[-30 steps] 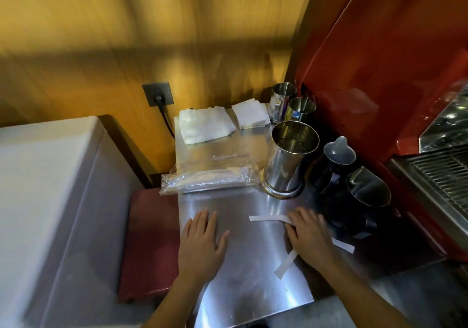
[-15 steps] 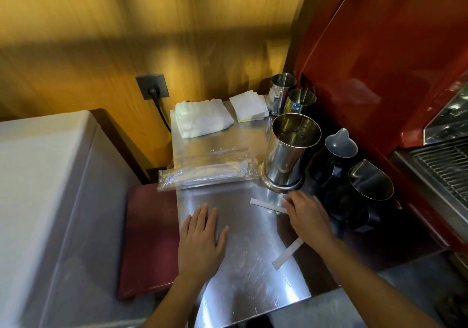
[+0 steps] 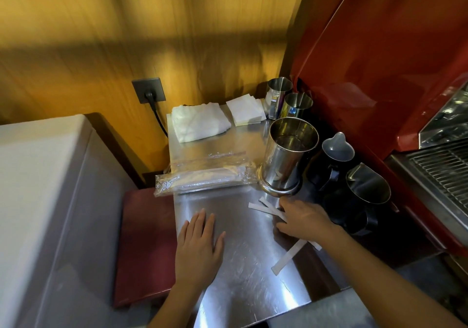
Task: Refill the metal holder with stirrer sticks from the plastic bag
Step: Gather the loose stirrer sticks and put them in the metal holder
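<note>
Left hand (image 3: 200, 249) lies flat, palm down, fingers spread on the steel counter (image 3: 243, 284), holding nothing; likely just bracing while the other hand works. Right hand (image 3: 302, 220) is palm down too, fingers loosely fanned over a few paper-wrapped stirrer sticks (image 3: 266, 207). It looks like it is raking loose ones together to lift them, but whether any is actually pinched I cannot tell, the fingertips hide it. One more wrapped stick (image 3: 287, 259) pokes out from under the right wrist, angled toward the counter's near edge.

Metal holder (image 3: 288, 158) stands upright just beyond the right hand's fingertips, apart from them. It is a tall polished cylinder with a flared foot ring; what shows of the inside looks empty. Its open mouth faces up, so sticks can drop in end-first.

Plastic bag (image 3: 205, 178) lies flat beyond the left hand, well apart from it, its right end just beside the holder's foot. The film is clear and crinkly, with what looks like a zip strip on its far side and a pale bundle of sticks inside. Its spot next to the holder keeps the transfer short.

Sticks are thin, flat, in white paper sleeves, light, and likely to slide on the brushed, glossy steel.

Further beyond the bag sit folded white cloth (image 3: 200, 122) and a napkin stack (image 3: 244, 111). Right of the right hand are dark pitchers (image 3: 364, 196).
</note>
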Demonstrator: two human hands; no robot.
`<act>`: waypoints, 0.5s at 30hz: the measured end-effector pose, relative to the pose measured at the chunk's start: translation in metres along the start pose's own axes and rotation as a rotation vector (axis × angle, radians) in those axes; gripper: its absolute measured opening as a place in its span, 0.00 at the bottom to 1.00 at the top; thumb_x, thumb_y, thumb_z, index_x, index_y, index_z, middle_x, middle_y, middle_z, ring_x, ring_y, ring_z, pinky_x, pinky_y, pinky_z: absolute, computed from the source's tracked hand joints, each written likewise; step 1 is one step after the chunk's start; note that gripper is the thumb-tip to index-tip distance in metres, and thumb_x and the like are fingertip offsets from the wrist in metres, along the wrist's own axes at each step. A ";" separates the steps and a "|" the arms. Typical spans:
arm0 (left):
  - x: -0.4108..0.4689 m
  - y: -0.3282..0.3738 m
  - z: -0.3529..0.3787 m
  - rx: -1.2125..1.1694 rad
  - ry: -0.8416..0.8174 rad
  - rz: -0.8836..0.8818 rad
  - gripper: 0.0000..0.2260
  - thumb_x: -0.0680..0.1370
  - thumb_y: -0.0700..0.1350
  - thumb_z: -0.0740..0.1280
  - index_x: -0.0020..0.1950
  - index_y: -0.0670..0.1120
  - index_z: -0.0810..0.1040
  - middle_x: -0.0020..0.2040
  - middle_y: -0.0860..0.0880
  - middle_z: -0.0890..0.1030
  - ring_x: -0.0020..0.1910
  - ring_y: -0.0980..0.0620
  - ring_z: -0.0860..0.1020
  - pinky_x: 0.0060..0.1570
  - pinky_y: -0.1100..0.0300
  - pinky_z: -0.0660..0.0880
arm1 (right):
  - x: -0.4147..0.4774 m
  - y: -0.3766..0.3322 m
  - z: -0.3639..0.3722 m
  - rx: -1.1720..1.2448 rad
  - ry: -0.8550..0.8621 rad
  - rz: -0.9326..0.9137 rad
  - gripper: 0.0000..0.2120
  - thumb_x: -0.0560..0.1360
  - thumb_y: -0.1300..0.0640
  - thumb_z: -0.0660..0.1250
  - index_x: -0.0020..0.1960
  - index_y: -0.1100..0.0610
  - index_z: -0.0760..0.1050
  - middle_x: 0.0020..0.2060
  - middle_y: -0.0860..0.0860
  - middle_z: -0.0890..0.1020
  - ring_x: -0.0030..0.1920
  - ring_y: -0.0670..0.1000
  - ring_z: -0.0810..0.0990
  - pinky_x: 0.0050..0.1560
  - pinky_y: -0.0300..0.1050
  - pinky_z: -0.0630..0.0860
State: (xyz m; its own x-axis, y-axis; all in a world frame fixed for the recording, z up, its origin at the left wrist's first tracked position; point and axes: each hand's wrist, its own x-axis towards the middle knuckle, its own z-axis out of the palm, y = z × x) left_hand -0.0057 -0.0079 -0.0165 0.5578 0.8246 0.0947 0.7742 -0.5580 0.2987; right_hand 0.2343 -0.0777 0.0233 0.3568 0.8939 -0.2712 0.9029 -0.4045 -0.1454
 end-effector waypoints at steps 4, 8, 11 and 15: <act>0.000 -0.001 0.001 0.019 -0.002 0.004 0.24 0.76 0.55 0.54 0.63 0.43 0.76 0.63 0.42 0.78 0.65 0.43 0.74 0.65 0.45 0.67 | 0.006 -0.004 -0.002 -0.236 -0.069 -0.061 0.13 0.71 0.49 0.58 0.53 0.54 0.68 0.52 0.54 0.80 0.51 0.57 0.79 0.42 0.47 0.66; 0.000 0.000 0.002 0.042 -0.010 0.003 0.25 0.77 0.56 0.52 0.63 0.43 0.75 0.63 0.42 0.78 0.65 0.44 0.74 0.66 0.45 0.67 | 0.016 -0.011 -0.003 -0.284 -0.180 -0.096 0.13 0.71 0.54 0.58 0.54 0.56 0.70 0.56 0.57 0.78 0.55 0.60 0.77 0.46 0.48 0.69; 0.000 0.001 0.001 0.029 -0.003 -0.004 0.24 0.76 0.55 0.55 0.63 0.43 0.76 0.63 0.42 0.78 0.64 0.43 0.75 0.65 0.44 0.68 | 0.019 -0.015 -0.009 -0.240 -0.217 -0.095 0.13 0.71 0.54 0.58 0.54 0.56 0.71 0.56 0.57 0.78 0.55 0.60 0.77 0.48 0.49 0.71; -0.001 0.001 0.001 0.023 -0.005 -0.004 0.23 0.75 0.55 0.56 0.61 0.43 0.77 0.62 0.42 0.79 0.63 0.43 0.76 0.67 0.48 0.63 | 0.017 -0.025 -0.044 -0.009 -0.129 -0.125 0.06 0.71 0.52 0.60 0.40 0.54 0.66 0.40 0.53 0.75 0.39 0.53 0.75 0.36 0.44 0.67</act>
State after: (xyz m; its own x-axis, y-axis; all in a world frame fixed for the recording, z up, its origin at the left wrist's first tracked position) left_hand -0.0054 -0.0095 -0.0173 0.5561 0.8263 0.0886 0.7830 -0.5567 0.2774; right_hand 0.2289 -0.0439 0.0645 0.2084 0.9049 -0.3711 0.9407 -0.2893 -0.1770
